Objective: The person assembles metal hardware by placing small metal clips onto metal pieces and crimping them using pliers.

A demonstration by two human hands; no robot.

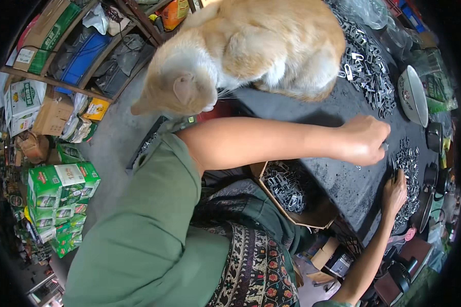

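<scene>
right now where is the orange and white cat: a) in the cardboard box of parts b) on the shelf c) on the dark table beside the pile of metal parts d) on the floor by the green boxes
c: the cat sits on the dark table, right next to the pile of small metal parts, above the person's outstretched left hand.

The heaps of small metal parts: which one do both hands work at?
The small heap at the table's right edge, between the left hand and the right hand. The big heap lies beside the cat; another fills the cardboard box.
</scene>
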